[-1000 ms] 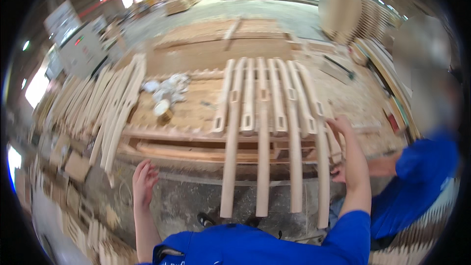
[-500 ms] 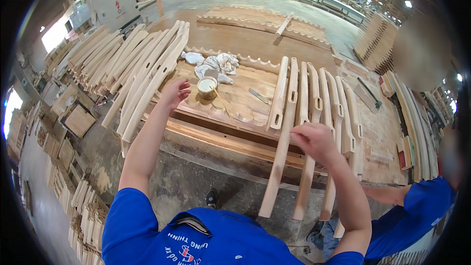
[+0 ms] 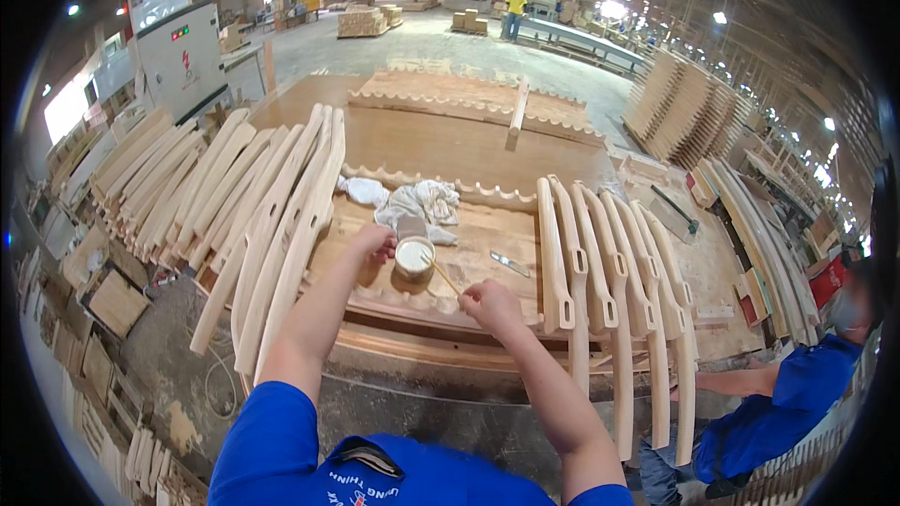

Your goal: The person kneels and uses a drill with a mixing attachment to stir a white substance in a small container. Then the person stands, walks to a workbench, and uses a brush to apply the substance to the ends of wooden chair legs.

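A round tub of whitish paste (image 3: 413,260) stands on the wooden bench, with a thin wooden stick (image 3: 442,272) leaning out of it to the right. My right hand (image 3: 491,305) pinches the outer end of that stick. Left of the tub is my left hand (image 3: 377,244), its fingers loosely bent and holding nothing I can see. A flat grey piece (image 3: 411,228) sits right behind the tub, close to those fingers. Crumpled white rags (image 3: 422,201) lie farther back. To the right, a flat-bladed scraper (image 3: 509,263) rests on the bench.
Curved, slotted wooden parts (image 3: 614,286) lie side by side at the right, overhanging the front edge. More long parts (image 3: 272,215) are heaped at the left. A scalloped wooden strip (image 3: 487,193) runs behind the rags. A hammer (image 3: 677,210) lies far right; a co-worker in blue (image 3: 778,403) is nearby.
My right hand has moved left from the slotted parts to the stick and taken hold of its end. My left hand has come in beside the tub. The view has shifted.
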`<state>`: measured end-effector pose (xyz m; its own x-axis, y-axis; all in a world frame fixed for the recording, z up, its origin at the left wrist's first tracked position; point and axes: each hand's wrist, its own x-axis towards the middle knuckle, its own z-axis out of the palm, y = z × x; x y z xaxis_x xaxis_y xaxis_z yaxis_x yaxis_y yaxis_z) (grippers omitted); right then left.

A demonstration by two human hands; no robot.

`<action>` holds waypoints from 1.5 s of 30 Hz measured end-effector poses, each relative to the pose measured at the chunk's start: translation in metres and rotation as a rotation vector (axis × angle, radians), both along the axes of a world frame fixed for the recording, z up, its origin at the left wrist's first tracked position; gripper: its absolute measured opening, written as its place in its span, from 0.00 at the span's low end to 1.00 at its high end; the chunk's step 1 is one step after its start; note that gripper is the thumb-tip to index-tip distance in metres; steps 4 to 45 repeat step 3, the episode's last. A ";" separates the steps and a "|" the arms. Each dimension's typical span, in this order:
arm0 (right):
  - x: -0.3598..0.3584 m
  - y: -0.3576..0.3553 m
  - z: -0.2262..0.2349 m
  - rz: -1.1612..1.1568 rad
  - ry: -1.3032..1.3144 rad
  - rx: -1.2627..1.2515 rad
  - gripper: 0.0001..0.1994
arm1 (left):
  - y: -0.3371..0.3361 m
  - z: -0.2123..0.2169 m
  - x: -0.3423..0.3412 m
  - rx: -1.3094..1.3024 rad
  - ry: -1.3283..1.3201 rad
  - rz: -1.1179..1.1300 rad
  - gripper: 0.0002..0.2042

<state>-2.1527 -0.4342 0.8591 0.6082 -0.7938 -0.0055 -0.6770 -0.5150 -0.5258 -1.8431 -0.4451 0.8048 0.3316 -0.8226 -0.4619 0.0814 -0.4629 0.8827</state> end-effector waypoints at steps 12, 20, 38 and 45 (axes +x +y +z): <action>0.002 0.000 -0.008 -0.071 -0.004 0.153 0.14 | -0.004 0.007 -0.010 0.022 -0.006 -0.037 0.09; 0.002 0.000 -0.008 -0.071 -0.004 0.153 0.14 | -0.004 0.007 -0.010 0.022 -0.006 -0.037 0.09; 0.002 0.000 -0.008 -0.071 -0.004 0.153 0.14 | -0.004 0.007 -0.010 0.022 -0.006 -0.037 0.09; 0.002 0.000 -0.008 -0.071 -0.004 0.153 0.14 | -0.004 0.007 -0.010 0.022 -0.006 -0.037 0.09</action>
